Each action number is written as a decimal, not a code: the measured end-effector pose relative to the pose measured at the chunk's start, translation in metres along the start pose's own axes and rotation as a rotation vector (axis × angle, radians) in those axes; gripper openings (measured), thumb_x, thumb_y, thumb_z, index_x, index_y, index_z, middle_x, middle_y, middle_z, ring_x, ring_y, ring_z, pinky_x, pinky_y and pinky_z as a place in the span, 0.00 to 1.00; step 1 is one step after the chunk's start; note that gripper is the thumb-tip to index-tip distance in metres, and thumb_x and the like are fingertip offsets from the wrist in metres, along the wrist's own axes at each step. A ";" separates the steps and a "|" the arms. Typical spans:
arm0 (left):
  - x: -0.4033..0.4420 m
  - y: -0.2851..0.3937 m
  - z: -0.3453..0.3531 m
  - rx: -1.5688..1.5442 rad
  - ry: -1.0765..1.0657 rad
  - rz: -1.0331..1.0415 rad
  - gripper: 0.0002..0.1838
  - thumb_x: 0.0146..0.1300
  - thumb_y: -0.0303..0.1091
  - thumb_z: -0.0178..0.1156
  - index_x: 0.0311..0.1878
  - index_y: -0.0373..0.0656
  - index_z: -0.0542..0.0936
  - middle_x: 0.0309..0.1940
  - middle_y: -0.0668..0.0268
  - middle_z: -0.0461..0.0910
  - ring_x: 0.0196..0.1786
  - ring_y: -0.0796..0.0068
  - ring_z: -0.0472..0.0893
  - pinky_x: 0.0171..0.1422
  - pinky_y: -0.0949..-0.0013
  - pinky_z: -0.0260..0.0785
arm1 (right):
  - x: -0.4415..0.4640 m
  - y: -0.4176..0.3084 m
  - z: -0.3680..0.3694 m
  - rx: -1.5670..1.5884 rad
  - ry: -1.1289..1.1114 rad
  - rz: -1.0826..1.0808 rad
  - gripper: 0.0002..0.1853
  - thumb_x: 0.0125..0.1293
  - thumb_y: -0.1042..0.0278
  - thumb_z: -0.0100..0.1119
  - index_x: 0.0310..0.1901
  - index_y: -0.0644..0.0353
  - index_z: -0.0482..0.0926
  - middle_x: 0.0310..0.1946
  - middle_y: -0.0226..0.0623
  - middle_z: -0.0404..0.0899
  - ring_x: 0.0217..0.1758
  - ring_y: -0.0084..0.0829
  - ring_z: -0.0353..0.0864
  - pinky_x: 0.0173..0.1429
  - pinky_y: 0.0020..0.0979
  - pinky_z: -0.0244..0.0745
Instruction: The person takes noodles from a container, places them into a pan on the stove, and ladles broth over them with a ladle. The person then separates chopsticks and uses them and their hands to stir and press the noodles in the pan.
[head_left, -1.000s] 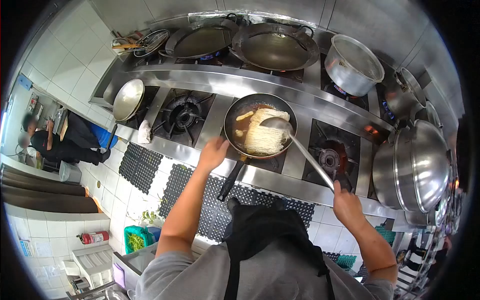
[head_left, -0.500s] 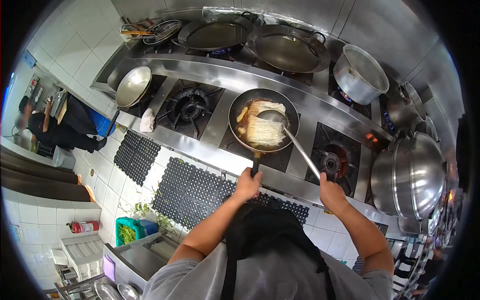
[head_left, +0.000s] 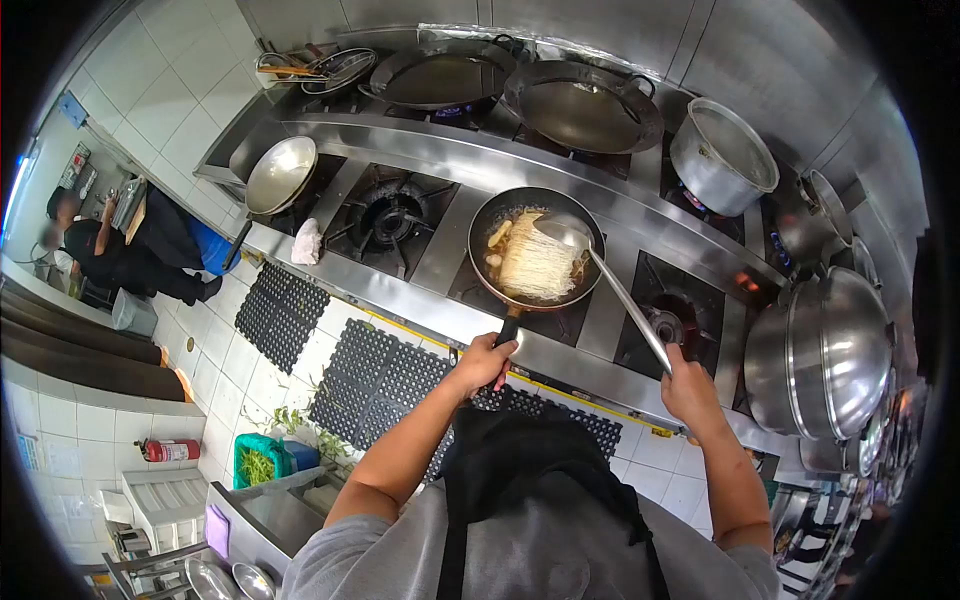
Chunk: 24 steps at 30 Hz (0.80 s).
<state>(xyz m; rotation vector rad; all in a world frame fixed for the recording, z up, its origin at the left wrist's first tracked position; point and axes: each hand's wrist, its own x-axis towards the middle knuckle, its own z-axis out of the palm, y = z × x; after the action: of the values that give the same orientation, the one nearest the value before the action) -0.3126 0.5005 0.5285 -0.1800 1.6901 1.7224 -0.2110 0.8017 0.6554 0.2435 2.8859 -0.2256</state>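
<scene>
My left hand (head_left: 483, 366) is wrapped round the black handle of a frying pan (head_left: 478, 250) on the front row of the stove. Pale, thin noodles (head_left: 537, 262) lie in brown liquid inside the pan, with a few light pieces at their left. My right hand (head_left: 690, 388) grips the long metal handle of a ladle (head_left: 632, 308). The ladle's bowl rests at the upper right of the noodles, against or close to the pan's inner wall.
Behind stand two wide pans (head_left: 445, 78) and a tall pot (head_left: 722, 155) over flames. A wok (head_left: 281, 176) and white cloth (head_left: 307, 242) are at the left, a large domed steamer (head_left: 820, 355) at the right. Another person (head_left: 110, 250) stands far left.
My left hand, off the pan a second ago, has closed round its handle. The ladle's bowl has moved from over the noodles to their upper right side. The camera view has shifted slightly.
</scene>
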 end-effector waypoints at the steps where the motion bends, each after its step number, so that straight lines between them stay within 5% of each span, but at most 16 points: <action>1: 0.000 0.001 -0.002 0.002 -0.002 0.001 0.13 0.66 0.38 0.53 0.34 0.37 0.68 0.17 0.67 0.68 0.12 0.77 0.67 0.13 0.72 0.60 | -0.003 -0.001 0.002 0.001 0.002 0.002 0.16 0.56 0.74 0.50 0.47 0.59 0.63 0.28 0.58 0.78 0.35 0.58 0.79 0.40 0.53 0.72; 9: 0.003 -0.002 -0.013 -0.013 -0.050 -0.047 0.13 0.66 0.40 0.54 0.34 0.40 0.68 0.17 0.67 0.68 0.12 0.78 0.66 0.13 0.73 0.59 | 0.005 0.000 0.020 -0.100 -0.172 -0.057 0.14 0.57 0.77 0.47 0.46 0.61 0.62 0.27 0.59 0.77 0.33 0.58 0.79 0.39 0.53 0.73; 24: 0.004 0.005 -0.023 -0.032 -0.088 -0.063 0.14 0.67 0.40 0.54 0.35 0.38 0.68 0.17 0.66 0.69 0.12 0.77 0.67 0.13 0.72 0.59 | 0.033 -0.003 -0.017 -0.088 0.007 -0.083 0.15 0.55 0.78 0.50 0.45 0.62 0.64 0.27 0.58 0.77 0.33 0.58 0.79 0.39 0.53 0.74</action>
<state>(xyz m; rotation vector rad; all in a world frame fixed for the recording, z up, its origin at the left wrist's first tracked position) -0.3268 0.4808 0.5275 -0.1680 1.5779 1.6876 -0.2474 0.8063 0.6643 0.1087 2.9072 -0.1118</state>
